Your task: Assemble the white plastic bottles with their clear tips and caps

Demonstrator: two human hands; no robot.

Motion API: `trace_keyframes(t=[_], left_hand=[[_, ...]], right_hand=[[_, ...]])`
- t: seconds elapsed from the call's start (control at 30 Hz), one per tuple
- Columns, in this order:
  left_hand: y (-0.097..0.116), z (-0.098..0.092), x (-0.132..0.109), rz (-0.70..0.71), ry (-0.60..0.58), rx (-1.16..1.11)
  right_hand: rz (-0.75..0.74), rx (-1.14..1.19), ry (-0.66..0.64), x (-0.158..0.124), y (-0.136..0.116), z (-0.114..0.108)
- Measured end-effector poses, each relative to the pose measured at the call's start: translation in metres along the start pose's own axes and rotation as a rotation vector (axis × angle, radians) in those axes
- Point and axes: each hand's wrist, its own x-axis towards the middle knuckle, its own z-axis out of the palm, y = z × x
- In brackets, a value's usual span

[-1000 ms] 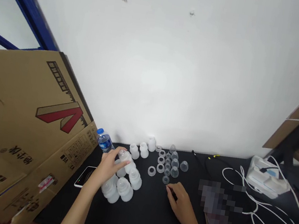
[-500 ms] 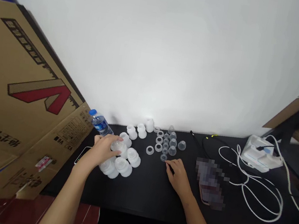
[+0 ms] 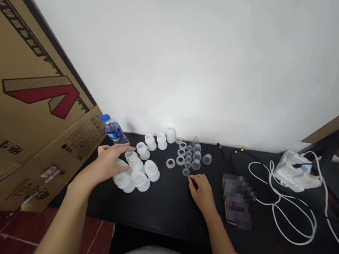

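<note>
Left hand (image 3: 105, 166) live, fingers (image 3: 114, 147) spread wide over white plastic cups (image 3: 139, 180) | cups left of clear ring (image 3: 186, 172) | right hand (image 3: 203, 194) right of ring, fingers (image 3: 192, 180) pressed together, tips just beside it, any pinch can't tell

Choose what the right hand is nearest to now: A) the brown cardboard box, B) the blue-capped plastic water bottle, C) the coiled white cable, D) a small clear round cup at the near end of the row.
D. The fingertips of the right hand sit just beside the small clear round cup on the black tabletop.
</note>
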Motion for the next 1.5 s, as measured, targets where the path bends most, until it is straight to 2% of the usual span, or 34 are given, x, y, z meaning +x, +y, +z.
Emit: trace_keyframes(t=[0.07, 0.13, 0.2, 0.23, 0.27, 0.33, 0.4, 0.43, 0.5, 0.6, 0.67, 0.73, 0.93, 1.2, 1.27, 1.37, 1.5], left_hand=[[0.001, -0.004, -0.017, 0.046, 0.125, -0.024], [0.015, -0.001, -0.038, 0.086, 0.286, -0.064], [0.041, 0.015, -0.062, 0.109, 0.492, -0.184], [0.058, 0.028, -0.073, 0.129, 0.558, -0.289], [0.075, 0.043, -0.082, 0.162, 0.541, -0.405], [0.107, 0.078, -0.092, 0.185, 0.311, -0.563], [0.129, 0.113, -0.087, 0.157, 0.119, -0.651], [0.135, 0.128, -0.079, 0.142, 0.067, -0.696], [0.138, 0.151, -0.057, 0.128, 0.038, -0.767], [0.128, 0.170, -0.025, 0.136, 0.052, -0.771], [0.119, 0.176, -0.016, 0.154, 0.052, -0.748], [0.111, 0.180, -0.016, 0.165, 0.065, -0.722], [0.104, 0.186, -0.020, 0.173, 0.096, -0.641], [0.119, 0.203, 0.017, 0.160, 0.250, -0.311], [0.120, 0.201, 0.024, 0.157, 0.248, -0.218], [0.122, 0.191, 0.033, 0.142, 0.165, -0.078], [0.126, 0.174, 0.045, 0.123, 0.118, 0.012]], right_hand=[[0.035, -0.005, 0.003, 0.002, 0.001, 0.000], [0.075, -0.024, -0.003, 0.005, 0.001, 0.000], [0.115, -0.047, -0.021, 0.010, 0.001, -0.002], [0.133, -0.059, -0.029, 0.014, 0.001, -0.003], [0.149, -0.073, -0.031, 0.019, 0.001, -0.005], [0.163, -0.105, -0.019, 0.031, 0.000, -0.008], [0.151, -0.128, 0.015, 0.047, -0.001, -0.010], [0.136, -0.136, 0.030, 0.056, -0.002, -0.011], [0.096, -0.152, 0.063, 0.073, -0.004, -0.013], [0.021, -0.178, 0.129, 0.093, -0.004, -0.016], [-0.042, -0.183, 0.176, 0.098, -0.001, -0.017], [-0.096, -0.175, 0.205, 0.098, 0.003, -0.016], [-0.176, -0.144, 0.154, 0.088, 0.016, -0.011], [-0.253, -0.142, -0.132, 0.078, 0.007, -0.023], [-0.267, -0.179, -0.179, 0.076, 0.004, -0.024], [-0.281, -0.220, -0.228, 0.075, 0.001, -0.022], [-0.271, -0.196, -0.230, 0.075, -0.001, -0.019]])
